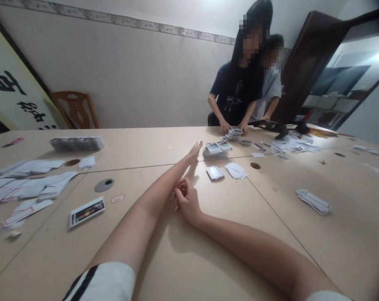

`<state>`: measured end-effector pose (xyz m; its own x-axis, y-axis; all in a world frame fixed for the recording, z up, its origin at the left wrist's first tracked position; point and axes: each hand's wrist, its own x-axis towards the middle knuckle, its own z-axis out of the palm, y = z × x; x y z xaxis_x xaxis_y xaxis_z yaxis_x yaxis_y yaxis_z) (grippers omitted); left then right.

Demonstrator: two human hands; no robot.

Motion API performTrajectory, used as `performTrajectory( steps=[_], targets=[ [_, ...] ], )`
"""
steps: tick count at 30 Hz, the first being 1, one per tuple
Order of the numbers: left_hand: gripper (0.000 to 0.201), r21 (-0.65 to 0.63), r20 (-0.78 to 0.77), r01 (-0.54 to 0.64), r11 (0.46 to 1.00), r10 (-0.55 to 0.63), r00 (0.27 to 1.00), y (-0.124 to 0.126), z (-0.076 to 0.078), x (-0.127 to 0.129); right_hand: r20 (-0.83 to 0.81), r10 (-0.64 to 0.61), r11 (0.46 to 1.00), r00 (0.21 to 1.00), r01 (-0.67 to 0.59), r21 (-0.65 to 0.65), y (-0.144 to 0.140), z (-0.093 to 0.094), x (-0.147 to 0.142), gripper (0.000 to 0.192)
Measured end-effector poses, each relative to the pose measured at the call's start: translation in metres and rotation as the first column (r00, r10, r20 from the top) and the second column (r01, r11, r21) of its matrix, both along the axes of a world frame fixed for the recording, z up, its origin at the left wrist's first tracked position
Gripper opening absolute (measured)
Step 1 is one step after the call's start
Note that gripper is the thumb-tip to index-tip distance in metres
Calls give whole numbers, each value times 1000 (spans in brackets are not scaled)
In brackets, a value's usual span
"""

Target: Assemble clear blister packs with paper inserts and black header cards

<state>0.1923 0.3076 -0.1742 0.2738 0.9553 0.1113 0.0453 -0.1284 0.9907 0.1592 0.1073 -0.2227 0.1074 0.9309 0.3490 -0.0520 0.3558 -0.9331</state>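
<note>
My left hand (195, 151) is stretched far forward over the table, its fingers extended and nothing seen in them. Just right of its fingertips stand stacks of printed cards (215, 154), set side by side. My right hand (188, 200) is curled low over the tabletop, beside my left forearm. Its thumb and fingers are drawn together, and whatever they may hold is too small or hidden to name. Beyond it lie a small pile of white cards (215, 173) and a fanned pile of white cards (235, 170).
Left are a card stack (86, 214), a long row of cards (77, 144) and white paper slips (29, 188). A slip bundle (313, 201) lies right. Across the table, a person in black (239, 94) handles cards; another person (272, 90) stands behind, near scattered cards (294, 144).
</note>
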Motion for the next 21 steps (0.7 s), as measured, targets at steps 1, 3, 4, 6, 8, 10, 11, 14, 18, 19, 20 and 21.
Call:
performTrajectory(
  steps=[1, 3, 4, 6, 8, 10, 11, 14, 18, 19, 20, 21],
  targets=[
    [37, -13, 5, -21, 1000, 21, 1000, 0, 7, -9, 33, 10, 1000, 999, -11, 9, -1, 0, 0, 4],
    [41, -25, 15, -55, 998, 55, 998, -1, 22, -29, 81, -2, 1000, 997, 0, 24, -2, -1, 0, 5],
    [43, -28, 18, -64, 998, 65, 998, -4, 31, -41, 93, -18, 999, 995, 15, 31, -2, -1, 1, 6],
    [45, -35, 13, -87, 996, 88, 996, -16, 49, -68, 94, -53, 998, 994, 50, 36, -2, -3, 2, 8],
    [39, -27, -7, -94, 995, 94, 996, -37, 68, -99, 91, -99, 994, 991, 95, 45, -1, -3, 4, 9],
    [40, 20, -29, -88, 996, 88, 996, -63, 85, -134, 96, -155, 987, 983, 149, 64, 0, -3, 5, 10],
    [41, 53, -41, -84, 995, 86, 995, -78, 93, -153, 102, -178, 982, 979, 171, 76, 1, -3, 6, 11],
    [44, 190, -151, -30, 981, 59, 987, -118, 109, -215, 130, -218, 972, 967, 203, 118, 2, -2, 9, 12],
    [54, 213, -357, -113, 971, 185, 915, -158, 97, -295, 188, -245, 963, 951, 216, 163, 3, -4, 11, 12],
    [56, 247, -430, -169, 954, 264, 863, -166, 88, -312, 204, -251, 961, 946, 218, 171, 3, -4, 11, 12],
    [57, 325, -521, -216, 921, 365, 772, -174, 76, -327, 221, -256, 959, 941, 219, 179, 2, -5, 11, 12],
    [57, 359, -563, -250, 899, 422, 711, -182, 64, -339, 240, -258, 958, 936, 216, 186, 1, -6, 11, 13]
  ],
)
